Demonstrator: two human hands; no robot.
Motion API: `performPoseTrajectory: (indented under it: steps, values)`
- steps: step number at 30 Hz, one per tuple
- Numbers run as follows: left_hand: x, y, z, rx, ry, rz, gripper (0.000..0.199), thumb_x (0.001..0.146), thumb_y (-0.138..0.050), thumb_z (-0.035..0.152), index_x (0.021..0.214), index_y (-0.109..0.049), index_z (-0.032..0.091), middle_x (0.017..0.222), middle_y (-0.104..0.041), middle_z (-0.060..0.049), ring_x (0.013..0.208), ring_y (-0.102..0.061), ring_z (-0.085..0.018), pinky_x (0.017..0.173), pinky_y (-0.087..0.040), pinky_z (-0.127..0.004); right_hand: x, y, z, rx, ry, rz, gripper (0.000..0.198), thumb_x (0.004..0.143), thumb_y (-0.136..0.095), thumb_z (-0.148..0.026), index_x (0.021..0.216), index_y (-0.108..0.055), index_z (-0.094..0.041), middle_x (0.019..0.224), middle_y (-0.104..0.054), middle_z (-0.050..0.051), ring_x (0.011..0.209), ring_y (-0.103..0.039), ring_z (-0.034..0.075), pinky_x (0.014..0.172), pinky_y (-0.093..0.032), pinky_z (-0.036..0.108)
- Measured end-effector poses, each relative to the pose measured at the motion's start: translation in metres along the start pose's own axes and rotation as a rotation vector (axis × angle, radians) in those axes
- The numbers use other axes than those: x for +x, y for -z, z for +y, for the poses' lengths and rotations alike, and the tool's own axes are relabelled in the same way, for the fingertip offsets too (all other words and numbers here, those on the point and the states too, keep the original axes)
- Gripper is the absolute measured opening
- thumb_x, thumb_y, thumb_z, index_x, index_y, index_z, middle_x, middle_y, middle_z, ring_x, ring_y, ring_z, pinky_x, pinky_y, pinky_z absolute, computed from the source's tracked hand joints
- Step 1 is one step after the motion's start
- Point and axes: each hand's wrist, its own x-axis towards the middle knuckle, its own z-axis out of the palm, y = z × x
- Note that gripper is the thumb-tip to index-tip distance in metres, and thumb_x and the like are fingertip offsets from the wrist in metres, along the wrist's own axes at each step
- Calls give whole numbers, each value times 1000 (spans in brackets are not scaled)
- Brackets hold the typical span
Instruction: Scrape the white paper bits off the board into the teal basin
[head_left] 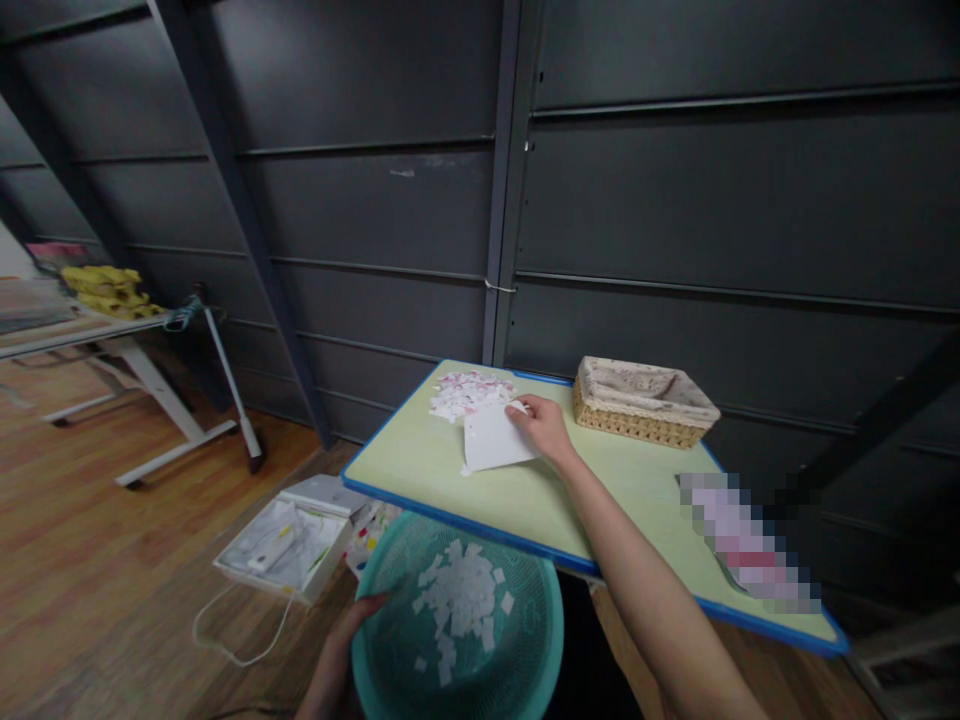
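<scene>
My right hand (541, 425) pinches the upper right corner of a white sheet of paper (495, 442) over the pale green tabletop (405, 455). Just behind the sheet lies a pile of small paper scraps (461, 392), white with pink marks. Below the table's front edge, my left hand (360, 615) grips the left rim of a teal plastic basket (536, 640). Many square white paper pieces (457, 590) lie inside that basket. Part of the left hand's fingers is hidden by the rim.
A lined wicker basket (637, 425) stands at the table's back right; a blurred-out item (750, 550) lies by the right edge. On the floor at left is an open white box (277, 550) with a cord. A white-legged table (161, 385) stands farther left, before dark wall panels.
</scene>
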Motion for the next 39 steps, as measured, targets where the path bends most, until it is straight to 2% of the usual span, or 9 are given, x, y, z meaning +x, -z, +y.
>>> performPoseTrajectory:
  steps: [5, 11, 17, 26, 28, 31, 34, 36, 39]
  values:
    - [3, 4, -1, -20, 22, -20, 16, 73, -71, 24, 84, -71, 12, 65, -78, -7, 62, -73, -26, 67, -59, -41, 1, 1, -1, 87, -57, 23, 31, 71, -57, -44, 75, -69, -15, 70, -66, 4, 65, -54, 18, 56, -37, 25]
    - [2, 2, 0, -23, 26, 2, 13, 74, -70, 21, 82, -70, 12, 67, -78, -8, 65, -73, -26, 68, -58, -39, -1, 2, -7, 166, -112, -201, 26, 68, -60, -42, 64, -63, -16, 58, -58, 0, 55, -50, 15, 49, -32, 23]
    - [3, 3, -1, -33, 11, -24, 9, 75, -69, 22, 76, -70, 13, 62, -76, -7, 58, -70, -23, 62, -56, -36, -1, 2, -8, 210, -162, -198, 26, 66, -62, -42, 62, -62, -16, 55, -56, -1, 51, -48, 13, 46, -30, 22]
    - [2, 4, -1, -49, 1, -46, 14, 73, -72, 25, 80, -72, 13, 71, -78, -7, 67, -72, -24, 69, -56, -36, -10, 1, -17, 315, -167, -542, 30, 65, -70, -44, 68, -66, -14, 57, -59, -1, 48, -47, 11, 44, -29, 21]
    - [2, 6, -2, -48, -4, -35, 13, 73, -72, 23, 80, -72, 13, 72, -79, -8, 66, -72, -24, 70, -56, -36, -7, 1, -15, 352, -190, -468, 34, 64, -70, -47, 72, -68, -14, 59, -61, 0, 50, -49, 12, 46, -31, 22]
    - [3, 7, -1, -42, 3, -40, 14, 73, -72, 24, 81, -72, 12, 72, -79, -8, 66, -73, -24, 71, -57, -36, 1, 5, -4, 278, -207, -120, 37, 66, -64, -49, 78, -69, -14, 66, -66, 4, 57, -55, 16, 51, -37, 25]
    - [3, 7, -1, -49, 9, -31, 15, 72, -73, 24, 84, -71, 14, 75, -80, -6, 70, -74, -24, 74, -57, -37, 9, 11, 9, 17, -159, 201, 38, 72, -57, -46, 83, -72, -13, 77, -71, 9, 68, -61, 22, 60, -42, 29]
    - [2, 6, 0, -37, 0, -20, 15, 72, -73, 23, 85, -71, 14, 69, -79, -4, 68, -74, -25, 70, -58, -36, 10, 13, 14, -131, -151, 294, 41, 77, -53, -44, 91, -74, -12, 82, -73, 13, 73, -63, 24, 67, -44, 32]
    - [0, 2, 0, -13, -4, -30, 15, 74, -71, 22, 85, -69, 13, 64, -77, -5, 64, -73, -25, 62, -57, -36, 9, 12, 14, -249, -155, 310, 45, 82, -50, -44, 100, -73, -10, 83, -73, 14, 75, -64, 26, 71, -45, 34]
